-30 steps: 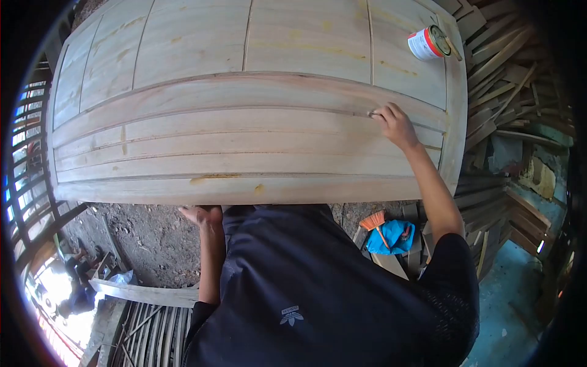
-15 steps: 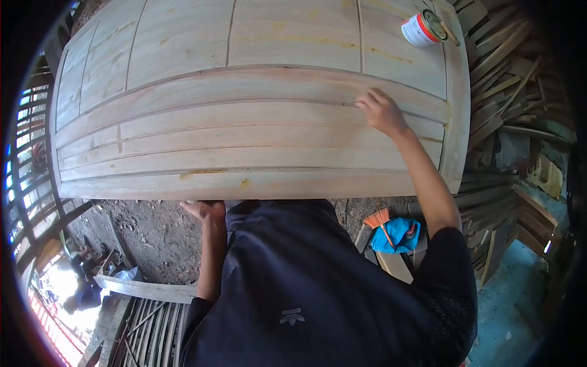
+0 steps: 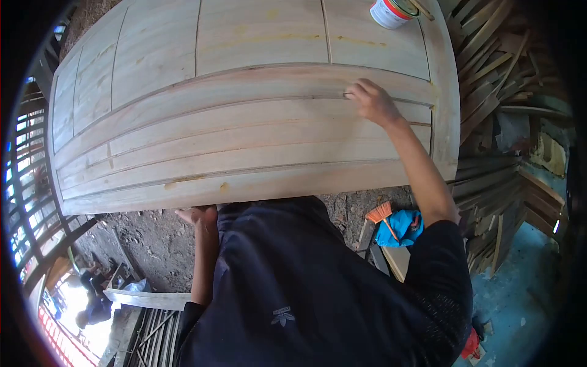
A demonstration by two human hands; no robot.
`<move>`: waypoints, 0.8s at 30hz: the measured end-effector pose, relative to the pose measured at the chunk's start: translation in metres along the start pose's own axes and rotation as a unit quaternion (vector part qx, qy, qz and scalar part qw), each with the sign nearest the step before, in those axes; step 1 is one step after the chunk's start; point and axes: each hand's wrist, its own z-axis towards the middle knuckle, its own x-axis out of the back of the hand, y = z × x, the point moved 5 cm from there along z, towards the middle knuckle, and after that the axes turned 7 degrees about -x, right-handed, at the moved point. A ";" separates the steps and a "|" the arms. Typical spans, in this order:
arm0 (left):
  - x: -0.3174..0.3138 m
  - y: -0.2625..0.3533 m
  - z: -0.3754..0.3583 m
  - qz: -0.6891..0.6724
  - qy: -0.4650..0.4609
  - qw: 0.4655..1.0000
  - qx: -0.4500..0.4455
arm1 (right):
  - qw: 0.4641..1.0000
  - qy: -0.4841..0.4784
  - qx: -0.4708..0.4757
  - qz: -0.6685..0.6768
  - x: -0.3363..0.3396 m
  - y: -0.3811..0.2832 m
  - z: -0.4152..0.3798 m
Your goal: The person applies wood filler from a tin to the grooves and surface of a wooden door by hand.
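Right hand (image 3: 373, 103) pinches a small object (image 3: 347, 95), hard to identify, at a groove (image 3: 312, 97) in the wooden panel (image 3: 257, 125) before the person (image 3: 318, 269); left hand (image 3: 199, 214), grip unclear, meets the panel's near edge.

Matt wooden panel (image 3: 257, 37), metal can (image 3: 389, 14), rough earthen ground (image 3: 156, 248), smooth cloth shirt (image 3: 324, 263).

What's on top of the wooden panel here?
A tin with a stick at its rim and, nearer the wearer, the right hand. The panel directly beneath the tin is covered.
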 end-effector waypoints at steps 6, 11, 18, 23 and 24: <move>0.003 0.001 0.003 0.069 -0.004 0.997 -0.019 | 0.999 0.023 -0.042 -0.010 0.021 0.044 -0.047; 0.009 -0.001 0.017 0.062 -0.048 0.997 0.020 | 0.993 0.038 0.048 0.102 -0.032 -0.038 0.035; 0.006 0.002 -0.003 -0.042 0.021 0.999 0.025 | 0.988 -0.034 -0.124 0.084 0.008 0.064 -0.044; 0.027 0.000 0.004 -0.088 0.059 0.993 0.058 | 0.983 0.063 0.080 0.153 -0.079 -0.080 0.069; 0.026 -0.001 0.000 -0.087 0.061 0.993 0.058 | 0.984 0.029 0.076 0.156 -0.094 -0.113 0.096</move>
